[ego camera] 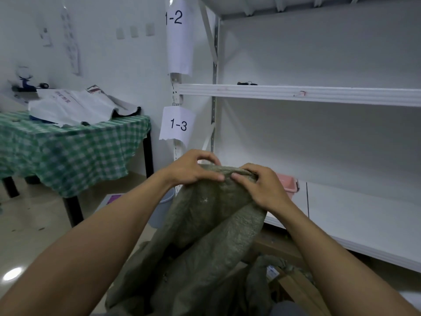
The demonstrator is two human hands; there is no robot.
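Bare forearms (95,242) reach forward to an olive-green woven fabric sack (211,236), raised before the white metal shelf rack (296,94), its lower folds trailing floorward. Left hand (193,171) and right hand (262,189) pinch its bunched top edge, thumbs nearly meeting. Recommended: hold the 2 grips close and level, so the cloth neither slips nor twists.

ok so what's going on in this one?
A person is holding up an olive-green sack by its top edge. The left hand and the right hand pinch that edge side by side, thumbs nearly meeting, and the rest of the sack hangs down and bunches near the floor. They stand facing a white shelf rack with paper labels 1-2 and 1-3. A pink tub sits on the low shelf just behind the right hand.
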